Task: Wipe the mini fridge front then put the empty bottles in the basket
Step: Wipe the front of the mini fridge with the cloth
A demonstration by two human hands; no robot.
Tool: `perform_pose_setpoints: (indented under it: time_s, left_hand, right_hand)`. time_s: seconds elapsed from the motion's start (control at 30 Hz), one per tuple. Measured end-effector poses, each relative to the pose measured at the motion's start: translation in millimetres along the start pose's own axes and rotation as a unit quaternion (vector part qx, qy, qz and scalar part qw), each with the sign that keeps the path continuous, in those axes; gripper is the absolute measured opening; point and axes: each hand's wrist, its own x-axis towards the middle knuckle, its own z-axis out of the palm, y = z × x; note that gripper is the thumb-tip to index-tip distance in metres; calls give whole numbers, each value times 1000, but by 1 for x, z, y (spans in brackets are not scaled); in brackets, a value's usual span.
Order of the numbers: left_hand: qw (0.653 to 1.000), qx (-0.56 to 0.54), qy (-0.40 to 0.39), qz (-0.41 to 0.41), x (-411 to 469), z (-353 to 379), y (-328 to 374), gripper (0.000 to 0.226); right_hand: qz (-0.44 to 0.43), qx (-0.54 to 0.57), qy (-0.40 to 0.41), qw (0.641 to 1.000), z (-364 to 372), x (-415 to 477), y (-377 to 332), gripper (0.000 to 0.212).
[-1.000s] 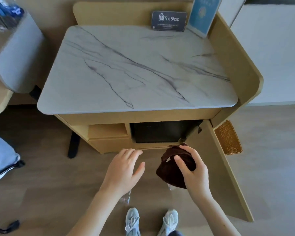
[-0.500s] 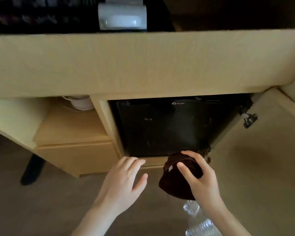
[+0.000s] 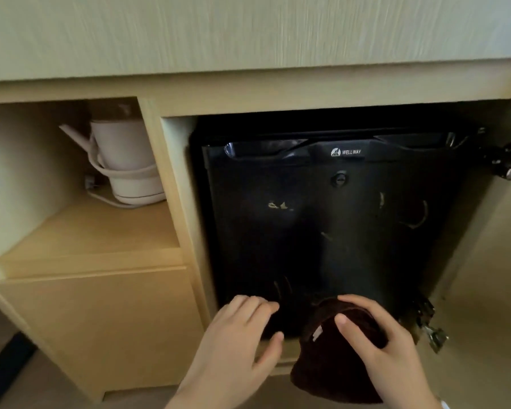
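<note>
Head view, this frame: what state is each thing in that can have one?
Black mini fridge: door shut, front streaked with light marks.
Dark brown cloth: bunched, gripped at the fridge's lower front.
Right hand: fingers curled over the cloth.
Left hand: empty, fingers relaxed, beside the cloth.
White electric kettle: upright on the left shelf, cord wound round it.
Light wooden cabinet door: swung open at the right.

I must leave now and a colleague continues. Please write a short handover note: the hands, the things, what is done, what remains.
Left hand: open, holding nothing, near the lower edge of the mini fridge front.
Right hand: holds the dark cloth low before the fridge front.
Done: no wiping evident; pale marks show on the front.
Left: wipe the front, then bottles into basket; neither is in view.
</note>
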Motion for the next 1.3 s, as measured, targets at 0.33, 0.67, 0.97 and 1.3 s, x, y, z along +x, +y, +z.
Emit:
perform_pose_setpoints:
  time_s: [0.33,0.67,0.97,1.3]
  left_hand:
    - [977,81,180,75,58,-108,0,43]
    - [956,154,241,67,109,-109,-18,74]
    - [938,177,296,18,121,-97,-25,78]
    - [927,192,318,57,109,-79,-44,83]
  right_hand:
    - [-129,32,20,991,-9,29,-116,22]
    - [-215,24,56,975,-14,79,-146,11]
    - [-250,30,173,952,7,119,-105,11]
    - [-333,-138,326,874,29,144,-73,44]
